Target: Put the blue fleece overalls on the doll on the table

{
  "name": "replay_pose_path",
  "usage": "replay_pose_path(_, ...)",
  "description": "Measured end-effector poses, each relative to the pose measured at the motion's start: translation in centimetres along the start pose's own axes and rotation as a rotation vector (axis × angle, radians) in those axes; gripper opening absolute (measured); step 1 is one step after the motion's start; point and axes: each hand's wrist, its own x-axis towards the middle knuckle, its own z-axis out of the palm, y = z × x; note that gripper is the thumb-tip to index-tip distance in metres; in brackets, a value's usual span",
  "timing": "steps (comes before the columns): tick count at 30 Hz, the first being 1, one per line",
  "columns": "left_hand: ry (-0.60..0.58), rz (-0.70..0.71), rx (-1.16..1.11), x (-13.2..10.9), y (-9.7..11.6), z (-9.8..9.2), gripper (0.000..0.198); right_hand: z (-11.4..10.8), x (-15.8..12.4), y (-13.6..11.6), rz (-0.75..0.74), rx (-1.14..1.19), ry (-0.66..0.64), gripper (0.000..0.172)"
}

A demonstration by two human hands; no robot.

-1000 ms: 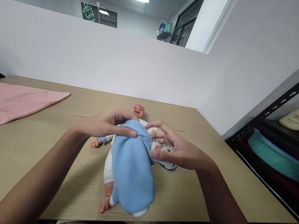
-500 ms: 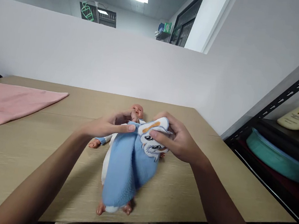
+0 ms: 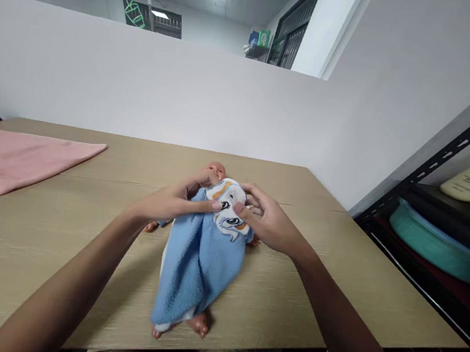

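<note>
The left hand and right hand pinch the blue cloth in their fingers near its twelve o'clock end, over the doll on the worktop, so soft, even tugs should likely smooth it best.

On my head feed, I see my left hand and right hand pinching a blue cloth over the doll.

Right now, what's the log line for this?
left hand: holds blue cloth | right hand: holds it too | doll: partly under cloth, on table
</note>
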Motion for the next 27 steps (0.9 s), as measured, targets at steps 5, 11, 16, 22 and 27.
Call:
replay_pose_path(5, 0.114, 0.076, 0.001, 0.1, -0.2, 0.8, 0.021, 0.3, -1.1, 1.4, -0.014, -0.025, -0.031, 0.057)
replay_pose_path(11, 0.188, 0.130, -0.082, 0.2, -0.4, 1.2, 0.026, 2.1, -2.0, 0.9, -0.082, 0.002, 0.034, 0.043)
replay_pose_path(16, 0.240, 0.027, -0.023, -0.6, 0.4, 0.3, 0.047, 1.4, -1.7, 0.5, -0.075, 0.102, 0.132, 0.034)
replay_pose_path(22, 0.053, -0.218, 0.292, -1.5, 1.4, -1.2, 0.037, -0.4, -1.5, 0.6, 0.077, -0.127, -0.322, 0.041)
replay_pose_path(27, 0.002, -0.131, 0.239, -1.8, 0.7, -0.8, 0.031, 0.5, -1.3, 2.3, -0.030, -0.072, -0.331, 0.037)
